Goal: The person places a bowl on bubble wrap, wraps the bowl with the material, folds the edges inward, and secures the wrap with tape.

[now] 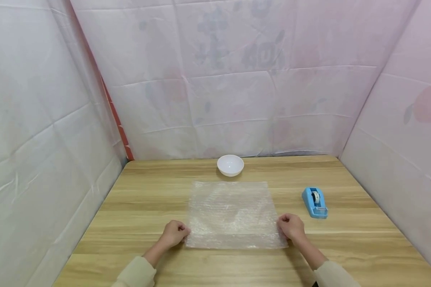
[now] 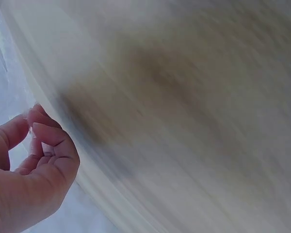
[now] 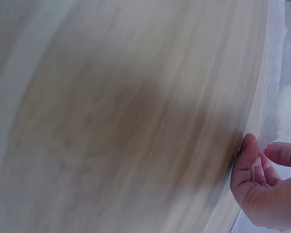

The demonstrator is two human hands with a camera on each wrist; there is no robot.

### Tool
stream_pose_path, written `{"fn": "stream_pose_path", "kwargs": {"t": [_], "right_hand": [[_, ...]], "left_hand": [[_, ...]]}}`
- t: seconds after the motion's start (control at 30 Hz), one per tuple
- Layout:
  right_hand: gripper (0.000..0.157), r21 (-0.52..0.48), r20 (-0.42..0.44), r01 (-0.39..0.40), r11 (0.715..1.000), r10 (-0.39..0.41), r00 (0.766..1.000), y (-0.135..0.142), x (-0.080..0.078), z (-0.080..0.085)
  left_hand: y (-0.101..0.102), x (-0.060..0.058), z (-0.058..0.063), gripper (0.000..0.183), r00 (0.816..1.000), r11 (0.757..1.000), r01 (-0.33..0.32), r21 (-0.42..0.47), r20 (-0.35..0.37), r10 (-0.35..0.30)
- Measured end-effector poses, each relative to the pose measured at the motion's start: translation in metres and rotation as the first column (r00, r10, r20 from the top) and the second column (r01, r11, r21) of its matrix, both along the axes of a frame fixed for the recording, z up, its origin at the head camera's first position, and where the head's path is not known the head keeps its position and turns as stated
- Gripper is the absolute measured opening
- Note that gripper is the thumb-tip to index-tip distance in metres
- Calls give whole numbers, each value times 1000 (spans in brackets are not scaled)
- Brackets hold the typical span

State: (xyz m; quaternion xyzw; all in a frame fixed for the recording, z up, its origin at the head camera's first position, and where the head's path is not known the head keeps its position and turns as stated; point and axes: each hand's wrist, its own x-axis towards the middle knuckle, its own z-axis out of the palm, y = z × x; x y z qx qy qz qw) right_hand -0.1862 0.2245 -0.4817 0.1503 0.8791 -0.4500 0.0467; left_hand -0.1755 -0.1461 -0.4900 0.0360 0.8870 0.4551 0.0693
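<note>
A clear sheet of bubble wrap (image 1: 233,213) lies spread over the wooden table in the head view. At its near left edge my left hand (image 1: 174,233) pinches the sheet between thumb and fingertips. My right hand (image 1: 291,227) pinches the opposite side, near the front right corner. Seen from the left wrist, the hand (image 2: 36,165) has its thumb against curled fingers, with a bit of film at the tips. In the right wrist view the sheet's edge (image 3: 272,97) runs up from the pinching hand (image 3: 264,184).
Behind the sheet stands a white bowl (image 1: 230,165) near the table's back edge. A blue tape dispenser (image 1: 315,202) with a roll of tape sits to the right, beyond my right hand. Pale printed cloth (image 1: 230,99) walls the table (image 1: 143,199) at the back and sides.
</note>
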Motion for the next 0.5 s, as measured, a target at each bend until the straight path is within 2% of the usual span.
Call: {"fn": "stream_pose_path", "kwargs": {"t": [0.13, 0.3, 0.5], "right_hand": [[16, 5, -6, 1, 1000, -1, 1000, 6, 3, 2], [15, 24, -6, -7, 1000, 7, 1000, 13, 5, 3], [13, 58, -1, 1, 998, -1, 1000, 11, 6, 3]], "left_hand": [[5, 0, -2, 20, 1000, 1000, 29, 6, 5, -29], [11, 1, -2, 19, 998, 999, 45, -22, -42, -46], [7, 0, -1, 21, 996, 996, 69, -64, -48, -72]]}}
